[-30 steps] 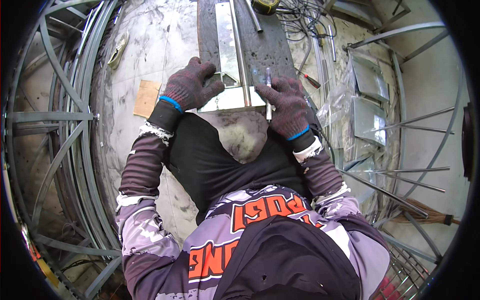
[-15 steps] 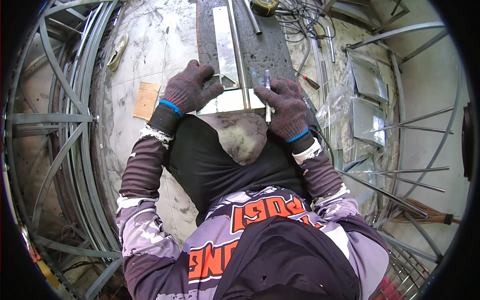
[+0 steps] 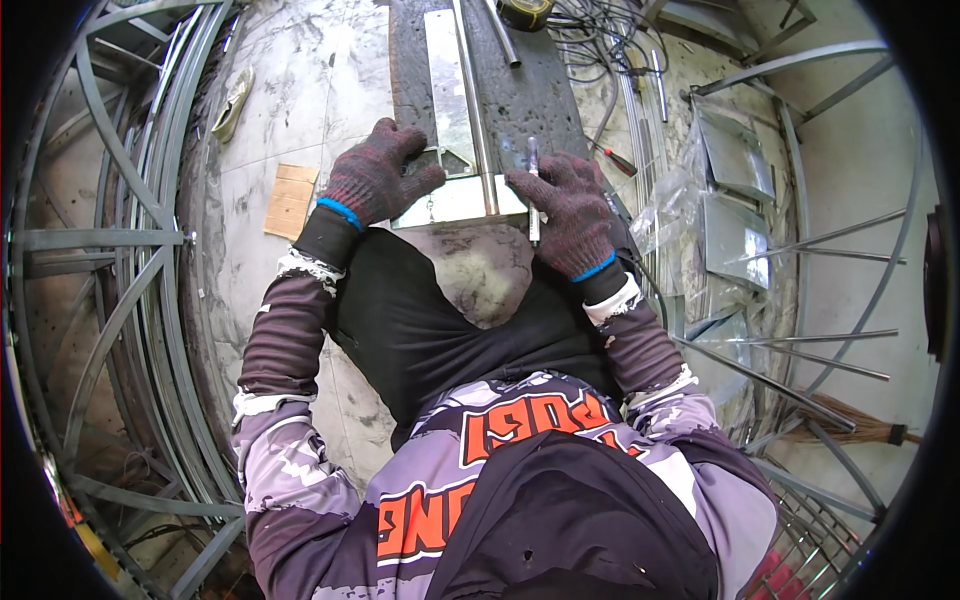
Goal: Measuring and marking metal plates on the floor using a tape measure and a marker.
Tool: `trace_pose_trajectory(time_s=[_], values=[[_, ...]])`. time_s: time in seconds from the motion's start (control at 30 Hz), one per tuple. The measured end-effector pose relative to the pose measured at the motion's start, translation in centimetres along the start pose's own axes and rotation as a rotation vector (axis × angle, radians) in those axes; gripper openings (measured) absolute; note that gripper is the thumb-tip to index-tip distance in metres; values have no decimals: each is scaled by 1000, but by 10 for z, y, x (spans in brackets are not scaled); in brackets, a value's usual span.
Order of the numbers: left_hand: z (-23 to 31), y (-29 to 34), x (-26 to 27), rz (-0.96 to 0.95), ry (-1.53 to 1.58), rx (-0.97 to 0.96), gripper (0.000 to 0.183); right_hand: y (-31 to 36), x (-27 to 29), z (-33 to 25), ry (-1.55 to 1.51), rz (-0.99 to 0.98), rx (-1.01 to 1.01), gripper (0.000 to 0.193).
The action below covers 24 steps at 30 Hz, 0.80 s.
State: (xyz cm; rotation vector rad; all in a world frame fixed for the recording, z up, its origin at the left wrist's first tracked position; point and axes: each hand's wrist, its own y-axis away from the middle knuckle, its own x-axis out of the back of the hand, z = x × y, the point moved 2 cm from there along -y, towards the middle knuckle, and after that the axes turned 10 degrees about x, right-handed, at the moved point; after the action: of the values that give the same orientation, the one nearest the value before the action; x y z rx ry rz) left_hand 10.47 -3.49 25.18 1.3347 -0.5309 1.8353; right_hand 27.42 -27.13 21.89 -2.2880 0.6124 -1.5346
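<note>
A flat metal strip [image 3: 449, 90] and a long round steel tube [image 3: 468, 75] lie along a dark, pitted board. Their near ends meet a shiny crosswise metal plate [image 3: 460, 202] at the board's edge. Beside the tube, a small dark triangular metal piece [image 3: 456, 162] rests on the strip. My left hand [image 3: 375, 175], in a dark knit glove, is at the plate's left end, thumb and forefinger apart, with nothing visible between them. My right hand [image 3: 572, 215], gloved alike, is closed round a slim silvery marker-like stick [image 3: 533, 160], held upright beside the plate's right end.
The dark board [image 3: 545, 100] carries a short tube [image 3: 503, 35] and a tape measure [image 3: 526, 12]. Right of it lie tangled cables [image 3: 610, 35], a red-handled screwdriver [image 3: 621, 163] and plastic-wrapped metal panels [image 3: 737, 240]. Metal frames [image 3: 110, 238] stand at left; cardboard [image 3: 291, 200] lies nearby.
Both hands stay almost where they were, the right one still holding the stick. Only a slight shift of the whole picture shows.
</note>
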Motion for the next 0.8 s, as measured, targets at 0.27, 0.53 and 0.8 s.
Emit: trace_pose_trajectory(time_s=[0.27, 0.53, 0.8], values=[[-3, -1, -3, -13, 18, 10, 55, 0, -2, 1, -2, 10, -6, 52], [-4, 2, -4, 4, 42, -11, 53, 1, -3, 2, 17, -26, -5, 51], [-4, 1, -6, 7, 48, -20, 52, 0, -4, -2, 99, -51, 47, 51]])
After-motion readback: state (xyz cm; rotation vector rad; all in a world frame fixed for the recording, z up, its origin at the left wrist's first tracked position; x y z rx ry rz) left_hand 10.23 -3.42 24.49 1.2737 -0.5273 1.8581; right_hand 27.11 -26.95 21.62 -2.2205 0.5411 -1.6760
